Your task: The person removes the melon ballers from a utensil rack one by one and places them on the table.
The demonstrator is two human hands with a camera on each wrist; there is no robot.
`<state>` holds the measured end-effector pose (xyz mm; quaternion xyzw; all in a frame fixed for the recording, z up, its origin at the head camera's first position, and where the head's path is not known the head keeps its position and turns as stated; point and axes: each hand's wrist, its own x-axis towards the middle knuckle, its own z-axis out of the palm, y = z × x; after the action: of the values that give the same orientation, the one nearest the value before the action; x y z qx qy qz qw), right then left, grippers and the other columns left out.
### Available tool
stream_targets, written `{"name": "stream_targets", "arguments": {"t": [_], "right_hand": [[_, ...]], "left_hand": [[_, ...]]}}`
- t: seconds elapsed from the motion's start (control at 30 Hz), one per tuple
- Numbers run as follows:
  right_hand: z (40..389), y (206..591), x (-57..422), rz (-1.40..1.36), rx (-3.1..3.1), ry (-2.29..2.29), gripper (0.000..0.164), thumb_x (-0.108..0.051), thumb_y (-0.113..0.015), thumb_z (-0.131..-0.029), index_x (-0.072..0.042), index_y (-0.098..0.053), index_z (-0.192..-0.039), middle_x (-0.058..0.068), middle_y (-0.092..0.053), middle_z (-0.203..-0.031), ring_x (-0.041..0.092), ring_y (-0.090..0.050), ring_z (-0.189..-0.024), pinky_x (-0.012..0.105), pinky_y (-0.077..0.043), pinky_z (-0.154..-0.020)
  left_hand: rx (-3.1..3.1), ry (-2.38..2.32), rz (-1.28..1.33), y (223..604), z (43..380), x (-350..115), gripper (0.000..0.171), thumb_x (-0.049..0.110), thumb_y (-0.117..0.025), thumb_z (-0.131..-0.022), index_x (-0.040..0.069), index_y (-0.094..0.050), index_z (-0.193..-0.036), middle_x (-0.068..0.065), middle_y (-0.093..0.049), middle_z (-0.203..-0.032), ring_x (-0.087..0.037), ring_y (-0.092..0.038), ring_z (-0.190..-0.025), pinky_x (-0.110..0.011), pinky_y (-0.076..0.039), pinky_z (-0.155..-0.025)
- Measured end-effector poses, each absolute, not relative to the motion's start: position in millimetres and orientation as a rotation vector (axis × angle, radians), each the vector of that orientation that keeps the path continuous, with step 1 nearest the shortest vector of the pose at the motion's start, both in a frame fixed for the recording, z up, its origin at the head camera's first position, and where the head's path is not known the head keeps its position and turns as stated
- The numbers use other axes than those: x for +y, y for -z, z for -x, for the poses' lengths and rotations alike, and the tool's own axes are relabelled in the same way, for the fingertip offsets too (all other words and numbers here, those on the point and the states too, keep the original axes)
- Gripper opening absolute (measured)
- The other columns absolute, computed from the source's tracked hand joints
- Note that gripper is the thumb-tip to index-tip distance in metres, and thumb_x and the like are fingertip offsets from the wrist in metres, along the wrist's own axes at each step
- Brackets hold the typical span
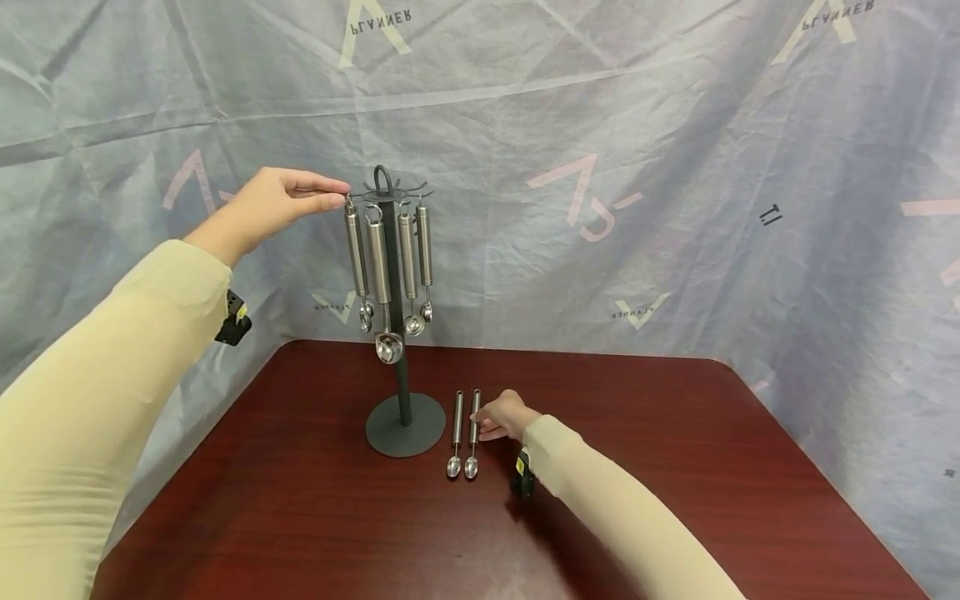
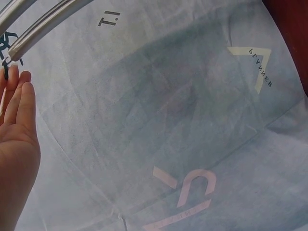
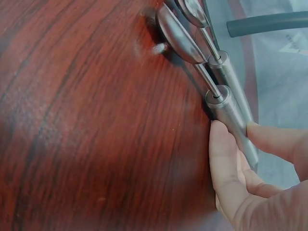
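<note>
Several steel utensils with tubular handles and small bowls hang from a dark grey rack (image 1: 402, 375) with hooks around its top. My left hand (image 1: 281, 200) is raised at the left of the rack, its thumb and fingertips pinching the end of a hook, just above a hanging utensil (image 1: 356, 250). Two steel spoons lie side by side on the table, right of the rack's round base. My right hand (image 1: 506, 415) pinches the handle of the right spoon (image 1: 471, 467) between thumb and fingers. The left spoon (image 1: 453, 467) lies close beside it, bowl toward me.
The dark red wooden table (image 1: 337, 525) has rounded far corners. A grey printed cloth (image 1: 555, 167) hangs behind and around it. Among the hanging utensils, a larger-bowled one (image 1: 388, 347) reaches lowest, in front of the rack's post.
</note>
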<state>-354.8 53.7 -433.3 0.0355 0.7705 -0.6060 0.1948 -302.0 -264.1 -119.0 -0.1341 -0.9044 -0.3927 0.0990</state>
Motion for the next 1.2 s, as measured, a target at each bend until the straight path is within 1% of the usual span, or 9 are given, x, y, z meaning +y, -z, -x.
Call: {"name": "stream_targets", "arguments": {"t": [0.1, 0.2, 0.3, 0.53, 0.7, 0.87, 0.97, 1.2], "right_hand": [[356.0, 433.2, 53.6, -0.091, 2.154, 1.689, 0.071, 0.003, -0.068, -0.086, 0.013, -0.027, -0.143, 0.018, -0.055, -0.099, 0.021, -0.062, -0.064, 0.040, -0.061, -0.072], [357.3, 433.3, 54.0, -0.091, 2.159, 1.680, 0.068, 0.003, -0.069, -0.086, 0.014, -0.030, -0.140, 0.020, -0.055, -0.102, 0.021, -0.062, -0.063, 0.039, -0.061, -0.072], [357.7, 433.1, 55.1, -0.093, 2.164, 1.681, 0.066, 0.003, -0.069, -0.086, 0.014, -0.031, -0.139, 0.021, -0.056, -0.103, 0.020, -0.062, -0.062, 0.039, -0.061, -0.071], [357.4, 435.8, 55.2, -0.105, 2.152, 1.695, 0.069, 0.003, -0.070, -0.085, 0.015, -0.031, -0.140, 0.018, -0.059, -0.093, 0.020, -0.062, -0.060, 0.038, -0.061, -0.069], [356.9, 436.8, 55.3, -0.120, 2.155, 1.698, 0.059, 0.002, -0.071, -0.084, 0.015, -0.040, -0.133, 0.016, -0.059, -0.088, 0.022, -0.064, -0.062, 0.038, -0.061, -0.068], [356.7, 436.7, 55.1, -0.129, 2.157, 1.696, 0.052, 0.002, -0.072, -0.084, 0.015, -0.045, -0.127, 0.015, -0.061, -0.084, 0.021, -0.063, -0.060, 0.038, -0.061, -0.069], [356.6, 436.1, 55.3, -0.127, 2.159, 1.690, 0.053, 0.002, -0.072, -0.084, 0.015, -0.045, -0.128, 0.015, -0.061, -0.085, 0.019, -0.062, -0.059, 0.038, -0.061, -0.070], [358.1, 435.4, 56.9, -0.116, 2.144, 1.686, 0.063, 0.001, -0.072, -0.085, 0.015, -0.038, -0.136, 0.018, -0.062, -0.092, 0.020, -0.063, -0.062, 0.038, -0.061, -0.070]], "left_hand": [[-2.671, 1.159, 0.397, 119.6, 302.3, -264.1, 0.055, 0.049, -0.066, -0.089, 0.024, -0.057, -0.137, 0.001, -0.052, -0.144, -0.024, -0.042, -0.138, -0.049, -0.027, -0.117], [-2.658, 1.159, 0.411, 119.8, 302.2, -263.6, 0.053, 0.047, -0.066, -0.089, 0.024, -0.058, -0.136, 0.000, -0.052, -0.144, -0.023, -0.042, -0.138, -0.049, -0.027, -0.116], [-2.652, 1.162, 0.420, 119.8, 301.0, -262.3, 0.052, 0.047, -0.066, -0.089, 0.024, -0.059, -0.136, 0.000, -0.052, -0.144, -0.022, -0.043, -0.138, -0.049, -0.028, -0.116], [-2.650, 1.169, 0.418, 120.0, 299.8, -261.5, 0.054, 0.047, -0.066, -0.090, 0.022, -0.058, -0.137, 0.001, -0.052, -0.144, -0.023, -0.041, -0.139, -0.049, -0.026, -0.117], [-2.653, 1.171, 0.405, 121.2, 300.0, -262.3, 0.053, 0.047, -0.066, -0.089, 0.024, -0.058, -0.136, 0.002, -0.051, -0.145, -0.024, -0.040, -0.139, -0.050, -0.026, -0.117], [-2.647, 1.176, 0.402, 122.3, 300.5, -263.6, 0.052, 0.047, -0.066, -0.089, 0.024, -0.059, -0.136, 0.003, -0.052, -0.144, -0.023, -0.040, -0.139, -0.049, -0.027, -0.116], [-2.646, 1.175, 0.401, 122.4, 300.4, -263.7, 0.053, 0.047, -0.066, -0.089, 0.024, -0.059, -0.136, 0.003, -0.052, -0.145, -0.023, -0.039, -0.140, -0.050, -0.026, -0.117], [-2.649, 1.163, 0.400, 121.7, 300.0, -262.8, 0.054, 0.048, -0.066, -0.089, 0.023, -0.058, -0.137, 0.002, -0.052, -0.145, -0.023, -0.040, -0.139, -0.049, -0.026, -0.117]]}}
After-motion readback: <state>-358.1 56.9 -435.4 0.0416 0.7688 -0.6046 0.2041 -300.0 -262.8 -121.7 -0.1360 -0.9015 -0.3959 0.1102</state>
